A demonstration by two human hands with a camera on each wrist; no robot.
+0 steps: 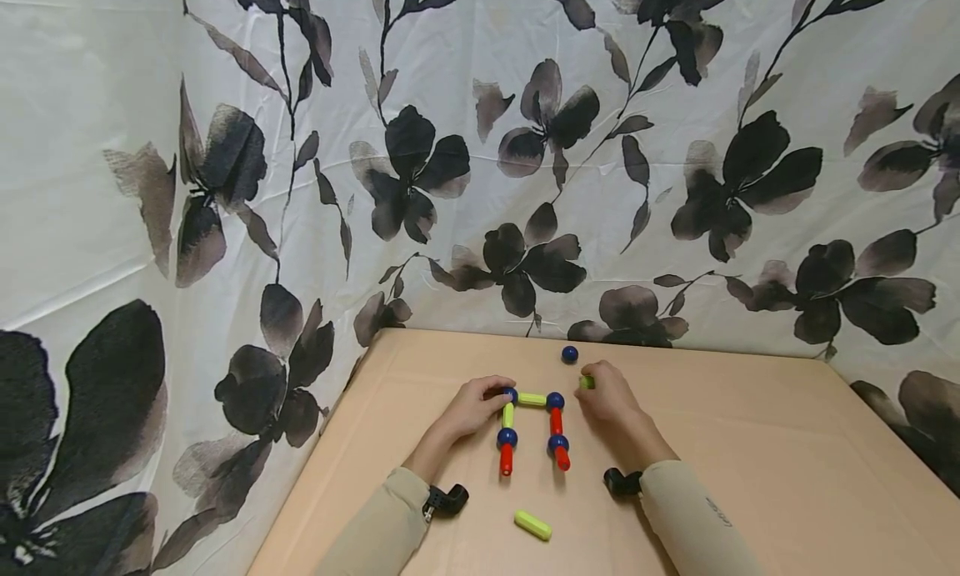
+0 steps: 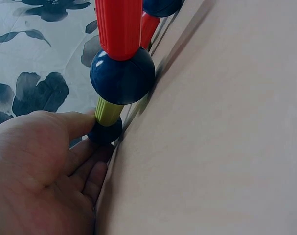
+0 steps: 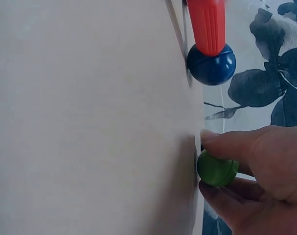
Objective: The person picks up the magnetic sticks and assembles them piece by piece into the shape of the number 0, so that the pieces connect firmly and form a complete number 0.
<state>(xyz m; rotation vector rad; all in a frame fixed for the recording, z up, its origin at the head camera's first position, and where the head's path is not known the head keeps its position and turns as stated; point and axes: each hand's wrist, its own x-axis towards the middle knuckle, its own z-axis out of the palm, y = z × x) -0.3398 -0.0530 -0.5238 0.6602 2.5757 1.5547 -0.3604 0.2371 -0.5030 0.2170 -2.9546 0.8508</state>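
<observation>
On the table a frame of rods and blue balls stands between the hands, open toward the near side. My left hand (image 1: pixel 471 407) pinches the blue ball (image 2: pixel 105 133) at its far left corner, thumb close to a yellow-green rod (image 2: pixel 108 111). Another yellow-green rod (image 1: pixel 532 400) runs across to the far right ball (image 1: pixel 555 401). Down the right side come a red rod (image 1: pixel 556 422), a ball and a second red rod (image 1: pixel 562 458); the left side ends in a red rod (image 1: pixel 506 459). My right hand (image 1: pixel 611 399) holds a green rod (image 3: pixel 217 169) by thumb and fingers, apart from the frame.
A loose blue ball (image 1: pixel 570 354) lies near the table's far edge, just beyond my right hand. Closer to me, a yellow-green rod (image 1: pixel 533 525) lies on the tan table (image 1: pixel 787 476). A floral cloth (image 1: pixel 465 184) hangs behind and along the left side.
</observation>
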